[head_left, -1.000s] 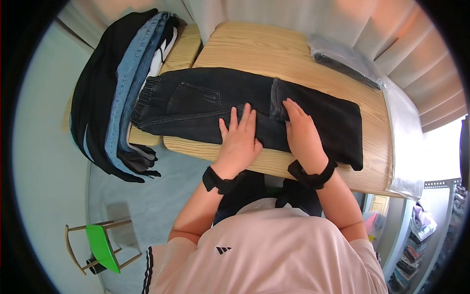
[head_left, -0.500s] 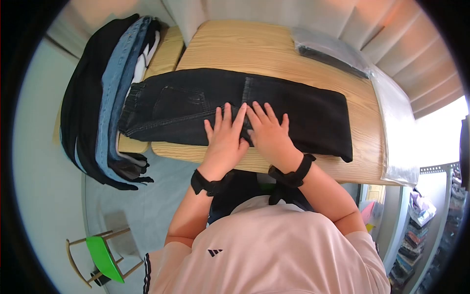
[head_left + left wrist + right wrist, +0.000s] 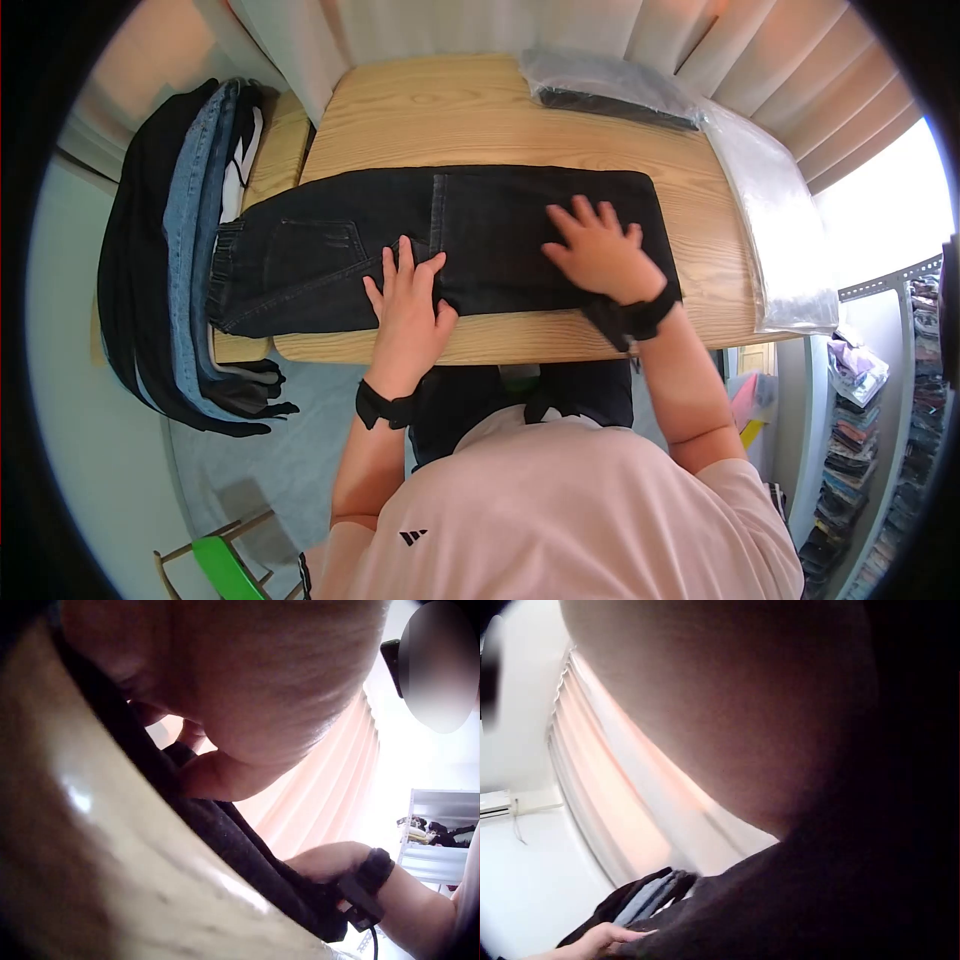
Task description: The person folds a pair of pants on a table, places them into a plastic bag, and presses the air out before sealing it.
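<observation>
A pair of black jeans [image 3: 500, 215] lies folded along the table, elastic waistband [image 3: 225, 275] at the left and a stitched leg hem [image 3: 437, 212] turned back across the middle. My left hand [image 3: 408, 325] rests on the near side of the jeans, just below that hem, its fingers spread and slightly bent. Farther right, my right hand [image 3: 607, 258] is over the folded end with fingers spread, a little blurred. In the left wrist view the thumb [image 3: 225, 776] touches the dark cloth at the table edge. Neither hand grips the cloth.
A pile of black and blue trousers [image 3: 180, 250] hangs over a side surface at the left. Clear plastic bags [image 3: 770, 220] lie along the table's right edge, and a bagged dark item [image 3: 610, 95] sits at the back. Below left stands a green chair [image 3: 225, 565].
My right hand first came in beside the left hand at the hem, then swept right to the folded end. The hem lies flatter now. My left hand stays near the hem while the view shifts.
</observation>
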`<state>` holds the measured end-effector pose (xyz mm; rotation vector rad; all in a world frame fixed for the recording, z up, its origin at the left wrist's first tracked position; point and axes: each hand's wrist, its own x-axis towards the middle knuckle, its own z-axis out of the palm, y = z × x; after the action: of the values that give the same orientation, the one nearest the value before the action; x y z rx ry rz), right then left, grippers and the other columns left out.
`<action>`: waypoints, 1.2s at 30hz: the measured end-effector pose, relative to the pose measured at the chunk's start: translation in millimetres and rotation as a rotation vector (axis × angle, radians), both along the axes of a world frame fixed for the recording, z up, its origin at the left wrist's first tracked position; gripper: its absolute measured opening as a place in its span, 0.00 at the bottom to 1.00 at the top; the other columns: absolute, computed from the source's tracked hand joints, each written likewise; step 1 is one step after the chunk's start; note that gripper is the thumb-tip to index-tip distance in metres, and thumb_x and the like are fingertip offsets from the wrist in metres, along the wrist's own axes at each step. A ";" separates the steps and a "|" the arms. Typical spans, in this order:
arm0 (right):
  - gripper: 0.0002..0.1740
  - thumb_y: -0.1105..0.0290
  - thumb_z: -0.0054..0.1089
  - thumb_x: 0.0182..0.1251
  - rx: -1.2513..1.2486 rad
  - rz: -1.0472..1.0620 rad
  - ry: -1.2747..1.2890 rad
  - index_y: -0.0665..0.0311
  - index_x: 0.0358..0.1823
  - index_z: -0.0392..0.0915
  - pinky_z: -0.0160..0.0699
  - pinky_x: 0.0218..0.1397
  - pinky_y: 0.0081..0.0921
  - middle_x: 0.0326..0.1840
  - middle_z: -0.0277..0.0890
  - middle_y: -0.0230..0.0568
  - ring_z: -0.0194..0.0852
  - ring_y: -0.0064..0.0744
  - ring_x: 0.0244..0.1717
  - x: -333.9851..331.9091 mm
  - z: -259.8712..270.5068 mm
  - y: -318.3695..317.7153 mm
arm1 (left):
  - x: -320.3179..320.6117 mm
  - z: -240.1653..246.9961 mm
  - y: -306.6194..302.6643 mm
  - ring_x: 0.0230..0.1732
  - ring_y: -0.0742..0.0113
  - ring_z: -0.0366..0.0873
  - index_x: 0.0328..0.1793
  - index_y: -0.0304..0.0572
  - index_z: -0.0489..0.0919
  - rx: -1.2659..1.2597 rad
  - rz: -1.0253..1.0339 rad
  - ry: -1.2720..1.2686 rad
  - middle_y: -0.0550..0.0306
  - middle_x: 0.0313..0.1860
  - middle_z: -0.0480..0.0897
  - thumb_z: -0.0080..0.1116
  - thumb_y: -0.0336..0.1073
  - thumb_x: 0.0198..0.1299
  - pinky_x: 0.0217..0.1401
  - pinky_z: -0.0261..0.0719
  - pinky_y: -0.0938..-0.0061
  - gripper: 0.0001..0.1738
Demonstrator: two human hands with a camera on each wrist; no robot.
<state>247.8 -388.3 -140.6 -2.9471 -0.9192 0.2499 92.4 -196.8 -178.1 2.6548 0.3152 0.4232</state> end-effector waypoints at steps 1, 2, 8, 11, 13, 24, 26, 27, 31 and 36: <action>0.34 0.44 0.47 0.66 -0.011 -0.075 -0.017 0.46 0.71 0.58 0.44 0.65 0.73 0.75 0.50 0.46 0.42 0.58 0.75 7.9 -0.3 -15.3 | -0.3 0.1 -0.3 0.75 0.32 0.43 0.64 0.47 0.67 -0.008 0.005 0.012 0.34 0.74 0.51 0.51 0.29 0.50 0.70 0.35 0.32 0.30; 0.35 0.42 0.47 0.65 0.021 -0.139 -0.048 0.47 0.71 0.57 0.46 0.65 0.72 0.75 0.49 0.46 0.42 0.55 0.75 15.6 -8.3 -33.2 | -0.4 0.1 -0.4 0.76 0.33 0.42 0.64 0.48 0.66 -0.019 0.011 0.023 0.36 0.75 0.51 0.51 0.29 0.50 0.71 0.33 0.34 0.30; 0.30 0.53 0.54 0.64 0.304 -0.006 -0.343 0.51 0.67 0.64 0.52 0.64 0.68 0.70 0.58 0.45 0.49 0.49 0.73 -25.6 -9.6 -15.0 | 0.0 -1.9 0.2 0.76 0.32 0.42 0.65 0.48 0.66 -0.024 0.006 0.009 0.35 0.75 0.51 0.51 0.29 0.50 0.71 0.32 0.33 0.32; 0.31 0.53 0.56 0.62 0.465 0.260 -0.228 0.49 0.67 0.64 0.53 0.63 0.67 0.70 0.59 0.43 0.52 0.49 0.71 -63.1 -22.2 24.8 | -2.4 0.5 1.0 0.76 0.38 0.46 0.66 0.46 0.65 0.039 0.008 0.038 0.38 0.75 0.52 0.49 0.27 0.52 0.72 0.40 0.39 0.30; 0.33 0.51 0.57 0.61 0.307 0.324 -0.308 0.45 0.68 0.63 0.53 0.63 0.67 0.70 0.59 0.42 0.53 0.51 0.71 -76.6 -27.7 40.2 | -15.7 -7.4 27.4 0.75 0.42 0.51 0.66 0.44 0.65 -0.207 -0.054 -0.156 0.41 0.75 0.54 0.47 0.25 0.55 0.72 0.47 0.45 0.29; 0.33 0.51 0.57 0.61 0.244 0.323 -0.337 0.38 0.69 0.61 0.56 0.61 0.67 0.71 0.58 0.42 0.53 0.57 0.69 -76.0 -30.7 43.1 | -117.7 -26.9 175.4 0.57 0.63 0.69 0.60 0.37 0.70 -1.386 0.704 -0.883 0.55 0.55 0.75 0.51 0.45 0.67 0.65 0.62 0.67 0.22; 0.32 0.51 0.57 0.61 0.261 0.315 -0.342 0.39 0.68 0.62 0.55 0.62 0.67 0.71 0.58 0.42 0.54 0.57 0.69 -75.8 -33.9 43.0 | -107.6 -18.0 186.1 0.57 0.62 0.71 0.60 0.40 0.72 -1.600 0.593 -0.751 0.57 0.57 0.76 0.53 0.46 0.66 0.64 0.65 0.67 0.22; 0.32 0.51 0.57 0.61 0.277 0.315 -0.346 0.39 0.68 0.63 0.55 0.62 0.68 0.71 0.58 0.42 0.54 0.57 0.69 -75.5 -35.3 43.1 | -101.6 -8.9 193.1 0.57 0.60 0.73 0.59 0.41 0.73 -1.682 0.632 -0.695 0.55 0.58 0.77 0.57 0.44 0.63 0.63 0.69 0.66 0.22; 0.30 0.51 0.58 0.61 0.323 0.305 -0.339 0.40 0.66 0.66 0.54 0.62 0.68 0.70 0.59 0.41 0.54 0.58 0.69 -75.7 -36.2 41.9 | -70.1 39.6 183.6 0.57 0.57 0.74 0.58 0.41 0.75 -1.672 0.585 -0.821 0.55 0.57 0.77 0.60 0.40 0.58 0.62 0.72 0.61 0.22; 0.30 0.52 0.57 0.62 0.335 0.267 -0.337 0.40 0.67 0.65 0.55 0.61 0.67 0.70 0.59 0.41 0.55 0.57 0.69 -76.1 -38.3 40.7 | -9.9 136.7 127.7 0.55 0.60 0.76 0.61 0.37 0.72 -1.318 0.166 -0.778 0.53 0.57 0.77 0.57 0.37 0.64 0.61 0.72 0.67 0.21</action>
<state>171.7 -347.6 -179.0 -2.5934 -1.2527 -0.3701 82.5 -69.1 -41.4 1.0845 0.3679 0.8622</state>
